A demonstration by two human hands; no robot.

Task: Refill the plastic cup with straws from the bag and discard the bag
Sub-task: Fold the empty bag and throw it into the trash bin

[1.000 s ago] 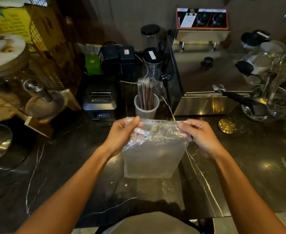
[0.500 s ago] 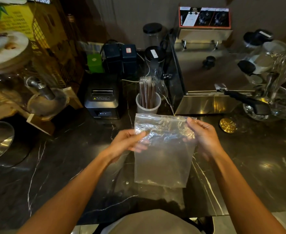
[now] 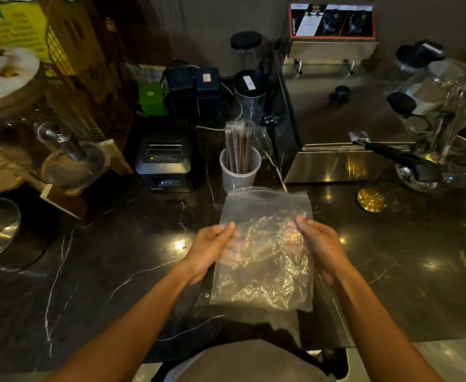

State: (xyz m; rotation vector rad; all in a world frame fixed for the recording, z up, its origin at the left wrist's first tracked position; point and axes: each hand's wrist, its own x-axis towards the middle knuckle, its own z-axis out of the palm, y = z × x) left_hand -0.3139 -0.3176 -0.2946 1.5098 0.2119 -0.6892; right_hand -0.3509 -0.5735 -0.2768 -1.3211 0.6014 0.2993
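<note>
the left hand (image 3: 212, 250) and right hand (image 3: 321, 248) each pinch a side edge of a clear plastic bag (image 3: 265, 249), thumbs on top, fingers showing through the crinkled, glossy film. the bag hangs flat and looks empty above the dark veined stone desk (image 3: 102, 257). just beyond it stands a round translucent plastic cup (image 3: 239, 175) holding upright brown wrapped straws (image 3: 238, 144), beside a boxy black printer (image 3: 165, 158).

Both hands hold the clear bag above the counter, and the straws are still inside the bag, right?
Not quite. The head view shows the bag empty, held by the left hand and right hand; the straws stand in the plastic cup.
</note>
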